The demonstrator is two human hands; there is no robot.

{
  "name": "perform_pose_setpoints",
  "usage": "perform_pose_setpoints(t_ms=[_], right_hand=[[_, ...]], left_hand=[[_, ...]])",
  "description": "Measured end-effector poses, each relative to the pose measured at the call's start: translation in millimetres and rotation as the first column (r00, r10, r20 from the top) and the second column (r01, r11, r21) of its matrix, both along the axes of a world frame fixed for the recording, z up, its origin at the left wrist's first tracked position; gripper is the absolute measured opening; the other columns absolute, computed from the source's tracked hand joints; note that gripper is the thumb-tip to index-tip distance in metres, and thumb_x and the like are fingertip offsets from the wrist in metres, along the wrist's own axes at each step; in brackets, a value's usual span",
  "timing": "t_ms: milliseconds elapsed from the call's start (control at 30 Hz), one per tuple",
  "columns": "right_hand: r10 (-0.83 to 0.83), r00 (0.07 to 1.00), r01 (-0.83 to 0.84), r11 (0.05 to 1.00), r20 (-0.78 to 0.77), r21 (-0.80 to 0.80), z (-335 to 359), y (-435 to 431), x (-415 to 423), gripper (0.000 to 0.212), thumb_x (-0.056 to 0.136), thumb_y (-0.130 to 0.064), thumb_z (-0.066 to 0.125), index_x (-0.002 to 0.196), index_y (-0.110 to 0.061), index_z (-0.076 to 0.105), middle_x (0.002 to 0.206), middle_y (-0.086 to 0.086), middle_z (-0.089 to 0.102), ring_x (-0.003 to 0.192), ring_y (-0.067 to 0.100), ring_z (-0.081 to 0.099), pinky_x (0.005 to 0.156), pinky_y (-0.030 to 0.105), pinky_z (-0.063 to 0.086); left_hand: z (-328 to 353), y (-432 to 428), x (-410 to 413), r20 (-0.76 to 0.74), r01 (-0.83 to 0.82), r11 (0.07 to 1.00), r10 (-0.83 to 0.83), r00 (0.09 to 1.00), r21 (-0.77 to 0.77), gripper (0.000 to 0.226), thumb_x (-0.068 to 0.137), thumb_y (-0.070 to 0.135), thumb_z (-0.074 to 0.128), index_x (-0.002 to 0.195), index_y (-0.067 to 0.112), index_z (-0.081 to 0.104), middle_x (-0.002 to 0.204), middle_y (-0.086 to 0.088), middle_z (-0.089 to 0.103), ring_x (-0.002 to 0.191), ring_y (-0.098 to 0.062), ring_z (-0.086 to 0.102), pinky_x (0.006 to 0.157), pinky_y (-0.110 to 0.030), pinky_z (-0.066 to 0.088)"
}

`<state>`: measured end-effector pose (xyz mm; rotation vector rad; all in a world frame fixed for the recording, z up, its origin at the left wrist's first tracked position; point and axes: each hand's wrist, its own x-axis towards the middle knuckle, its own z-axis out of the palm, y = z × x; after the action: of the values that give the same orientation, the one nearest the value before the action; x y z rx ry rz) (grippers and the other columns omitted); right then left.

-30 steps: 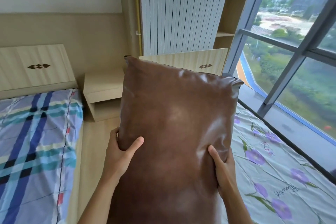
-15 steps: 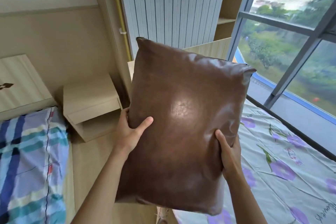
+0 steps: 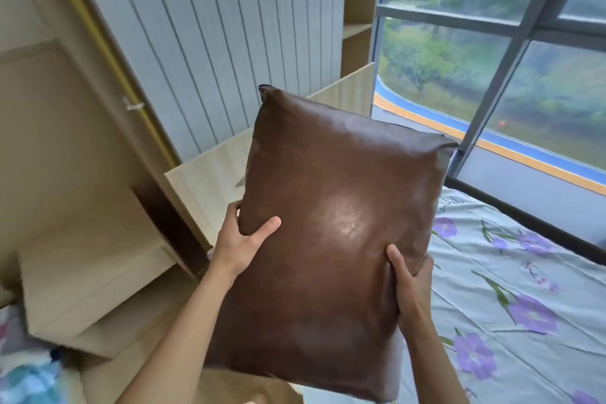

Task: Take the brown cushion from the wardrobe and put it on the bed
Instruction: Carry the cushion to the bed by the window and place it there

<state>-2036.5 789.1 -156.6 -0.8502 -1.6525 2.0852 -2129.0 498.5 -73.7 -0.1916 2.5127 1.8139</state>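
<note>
A shiny brown leather-look cushion (image 3: 331, 216) is held upright in the air in front of me. My left hand (image 3: 241, 243) grips its left edge, thumb across the front. My right hand (image 3: 410, 282) grips its right edge lower down, thumb on the front and fingers behind. The bed (image 3: 524, 289), covered by a pale sheet with purple flowers, lies to the right, partly under the cushion's lower right corner. Its light wooden headboard (image 3: 210, 180) shows behind the cushion.
A light wooden bedside cabinet (image 3: 88, 269) stands at the left. A corner of a second bed with a blue checked sheet (image 3: 29, 380) shows at the bottom left. A ribbed grey wall panel (image 3: 213, 43) is behind, and large windows (image 3: 492, 75) fill the right.
The view has swung right and nearer to the flowered bed; the checked bed has slid almost out of sight. Both hands keep the same hold on the cushion.
</note>
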Motion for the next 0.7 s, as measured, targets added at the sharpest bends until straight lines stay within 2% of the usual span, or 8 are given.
perform_pose_setpoints(t_ms=[133, 267, 367, 433, 600, 633, 700], right_hand=[[-0.139, 0.988, 0.142, 0.989, 0.073, -0.033, -18.0, 0.2, -34.0, 0.083, 0.061, -0.063, 0.084, 0.126, -0.032, 0.043, 0.116, -0.01, 0.067, 0.102, 0.004, 0.068, 0.085, 0.026, 0.05], [-0.281, 0.947, 0.285, 0.958, 0.154, -0.005, -38.7, -7.7, -69.5, 0.074, 0.076, -0.05, 0.085, 0.131, -0.028, 0.04, 0.119, -0.004, 0.067, 0.105, 0.009, 0.066, 0.088, 0.029, 0.05], [-0.363, 0.904, 0.366, 0.93, 0.226, 0.031, -53.4, -20.5, -98.2, 0.07, 0.081, -0.047, 0.082, 0.133, -0.026, 0.04, 0.114, -0.007, 0.067, 0.1, 0.005, 0.065, 0.081, 0.025, 0.05], [-0.388, 0.884, 0.391, 0.919, 0.263, 0.04, -67.3, -30.4, -118.4, 0.068, 0.082, -0.047, 0.081, 0.132, -0.027, 0.04, 0.111, -0.013, 0.065, 0.096, -0.001, 0.063, 0.075, 0.021, 0.047], [-0.408, 0.844, 0.41, 0.909, 0.348, 0.072, -116.0, -48.2, -182.2, 0.063, 0.082, -0.047, 0.08, 0.129, -0.029, 0.04, 0.114, -0.012, 0.064, 0.096, -0.006, 0.06, 0.075, 0.016, 0.045], [-0.402, 0.844, 0.404, 0.912, 0.356, 0.07, -132.0, -51.9, -195.6, 0.063, 0.082, -0.049, 0.08, 0.128, -0.03, 0.041, 0.116, -0.012, 0.065, 0.096, -0.006, 0.061, 0.074, 0.015, 0.045], [-0.38, 0.854, 0.389, 0.92, 0.355, 0.048, -158.3, -55.8, -219.9, 0.068, 0.078, -0.053, 0.081, 0.128, -0.029, 0.041, 0.12, -0.008, 0.067, 0.098, -0.003, 0.065, 0.078, 0.019, 0.047]], left_hand=[[-17.4, 16.8, -79.0, 0.054, 0.18, 0.984, -0.18, 0.982, 0.011, 0.072, 0.061, 0.066, 0.086, 0.122, 0.042, 0.055, 0.107, 0.033, 0.071, 0.105, -0.001, 0.072, 0.101, -0.041, 0.057], [-42.9, 32.2, -153.4, 0.108, 0.335, 0.942, -0.333, 0.937, 0.006, 0.063, 0.065, 0.065, 0.083, 0.117, 0.042, 0.056, 0.117, 0.02, 0.072, 0.113, -0.009, 0.07, 0.104, -0.045, 0.055], [-64.6, 37.0, -202.8, 0.157, 0.405, 0.914, -0.403, 0.901, 0.02, 0.06, 0.069, 0.061, 0.083, 0.119, 0.04, 0.056, 0.114, 0.022, 0.072, 0.11, -0.003, 0.07, 0.103, -0.041, 0.056], [-83.8, 36.5, -235.4, 0.205, 0.428, 0.903, -0.426, 0.881, 0.037, 0.058, 0.069, 0.059, 0.084, 0.116, 0.039, 0.058, 0.107, 0.028, 0.073, 0.103, 0.004, 0.071, 0.099, -0.035, 0.057], [-143.3, 39.6, -324.7, 0.278, 0.48, 0.877, -0.465, 0.841, 0.014, 0.06, 0.063, 0.064, 0.083, 0.114, 0.041, 0.061, 0.103, 0.038, 0.071, 0.093, 0.013, 0.069, 0.081, -0.017, 0.055], [-160.9, 39.7, -343.5, 0.289, 0.492, 0.87, -0.47, 0.834, -0.004, 0.06, 0.063, 0.066, 0.083, 0.113, 0.042, 0.062, 0.105, 0.036, 0.072, 0.095, 0.013, 0.069, 0.08, -0.014, 0.053], [-191.3, 41.8, -377.2, 0.318, 0.504, 0.862, -0.462, 0.828, -0.061, 0.066, 0.061, 0.072, 0.082, 0.117, 0.043, 0.062, 0.118, 0.023, 0.072, 0.108, 0.003, 0.068, 0.092, -0.022, 0.055]])
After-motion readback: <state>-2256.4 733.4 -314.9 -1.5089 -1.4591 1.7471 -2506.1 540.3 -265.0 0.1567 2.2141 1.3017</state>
